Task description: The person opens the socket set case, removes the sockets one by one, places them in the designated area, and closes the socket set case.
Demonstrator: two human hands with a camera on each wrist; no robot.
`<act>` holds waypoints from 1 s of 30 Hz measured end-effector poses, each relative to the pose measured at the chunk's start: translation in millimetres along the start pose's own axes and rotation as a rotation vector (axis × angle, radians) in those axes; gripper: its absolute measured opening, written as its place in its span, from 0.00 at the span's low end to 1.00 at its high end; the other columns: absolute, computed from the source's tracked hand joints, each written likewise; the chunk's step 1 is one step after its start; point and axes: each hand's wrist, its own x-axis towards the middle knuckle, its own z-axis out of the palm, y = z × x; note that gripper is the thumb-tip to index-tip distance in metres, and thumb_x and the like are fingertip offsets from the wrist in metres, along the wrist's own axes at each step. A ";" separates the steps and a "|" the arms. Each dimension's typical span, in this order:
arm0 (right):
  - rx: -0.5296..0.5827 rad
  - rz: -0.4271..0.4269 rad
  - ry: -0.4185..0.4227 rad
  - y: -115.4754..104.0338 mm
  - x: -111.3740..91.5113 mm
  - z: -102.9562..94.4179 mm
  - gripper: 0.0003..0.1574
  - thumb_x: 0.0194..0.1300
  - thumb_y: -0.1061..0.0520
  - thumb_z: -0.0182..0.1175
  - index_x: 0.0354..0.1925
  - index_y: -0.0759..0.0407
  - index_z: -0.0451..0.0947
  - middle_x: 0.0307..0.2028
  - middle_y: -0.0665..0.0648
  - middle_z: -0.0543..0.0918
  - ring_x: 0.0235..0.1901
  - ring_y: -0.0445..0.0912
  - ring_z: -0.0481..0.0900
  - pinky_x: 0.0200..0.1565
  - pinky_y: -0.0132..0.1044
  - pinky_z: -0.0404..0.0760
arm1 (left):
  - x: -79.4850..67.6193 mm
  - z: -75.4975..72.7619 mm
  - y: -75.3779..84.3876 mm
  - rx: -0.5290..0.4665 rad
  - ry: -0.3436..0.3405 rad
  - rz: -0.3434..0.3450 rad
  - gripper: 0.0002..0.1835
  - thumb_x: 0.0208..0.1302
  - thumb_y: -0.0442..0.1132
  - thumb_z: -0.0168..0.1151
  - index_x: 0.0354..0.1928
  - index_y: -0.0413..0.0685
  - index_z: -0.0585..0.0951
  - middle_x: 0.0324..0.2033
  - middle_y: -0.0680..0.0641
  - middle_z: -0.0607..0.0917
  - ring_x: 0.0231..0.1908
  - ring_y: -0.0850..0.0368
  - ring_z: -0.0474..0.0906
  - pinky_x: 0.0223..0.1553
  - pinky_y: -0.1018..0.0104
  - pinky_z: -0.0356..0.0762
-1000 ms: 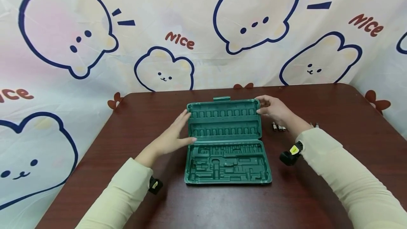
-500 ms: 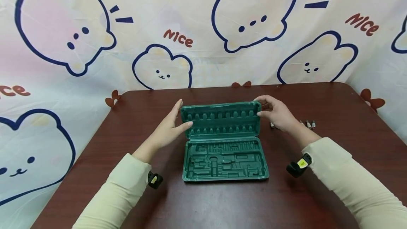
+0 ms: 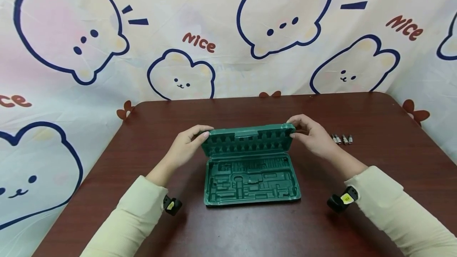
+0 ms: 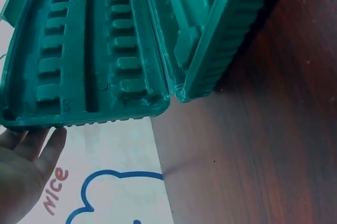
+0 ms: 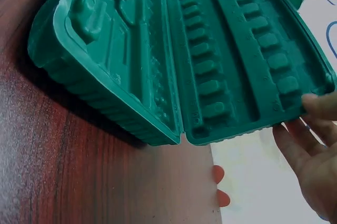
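A green plastic tool case stands on the table, its moulded base lying flat and its lid tilted up past the hinge, leaning toward me. Rows of socket-shaped recesses line the lid's inside. In the head view my left hand pinches the lid's upper left corner, thumb in front and fingers over the edge. At the upper right corner my right hand holds the lid the same way. The right wrist view has the thumb on the lid's inner side and the fingers behind it. The base's compartments hold nothing.
Several small metal sockets lie on the dark brown table, to the right beyond my right wrist. A cartoon-printed cloth hangs behind the table's far edge.
The lid has swung up from lying back and now leans forward over the base. My left hand has gone from straight fingers beside it to gripping its corner; the right hand moved along with it.
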 end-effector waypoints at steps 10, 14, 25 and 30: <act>0.120 -0.051 -0.167 -2.8 -17.1 -7.4 0.15 0.66 0.56 0.44 0.47 0.62 0.70 0.43 0.58 0.73 0.42 0.48 0.70 0.43 0.38 0.70 | -17.0 -1.1 0.5 -0.126 -0.139 0.027 0.14 0.62 0.45 0.49 0.46 0.50 0.77 0.43 0.51 0.76 0.40 0.54 0.72 0.41 0.57 0.70; 0.143 -0.072 -0.243 0.4 -23.3 -6.3 0.15 0.66 0.60 0.43 0.47 0.65 0.70 0.47 0.61 0.72 0.45 0.46 0.70 0.44 0.38 0.70 | -21.4 -1.4 1.6 -0.081 -0.274 0.043 0.16 0.63 0.46 0.49 0.50 0.52 0.75 0.48 0.52 0.75 0.48 0.57 0.69 0.46 0.58 0.67; 0.101 -0.051 -0.347 10.6 -43.2 0.5 0.11 0.63 0.61 0.48 0.44 0.58 0.73 0.51 0.59 0.70 0.52 0.39 0.65 0.45 0.36 0.68 | -32.5 7.7 -1.2 0.026 -0.520 0.069 0.22 0.58 0.51 0.54 0.55 0.58 0.72 0.56 0.57 0.67 0.57 0.60 0.58 0.52 0.55 0.61; -0.050 -0.087 -0.341 14.4 -49.6 6.9 0.13 0.59 0.56 0.55 0.44 0.54 0.73 0.50 0.55 0.71 0.52 0.40 0.64 0.46 0.41 0.68 | -38.2 15.0 -3.6 0.123 -0.562 0.125 0.24 0.56 0.52 0.55 0.55 0.53 0.72 0.57 0.54 0.66 0.59 0.56 0.54 0.54 0.51 0.56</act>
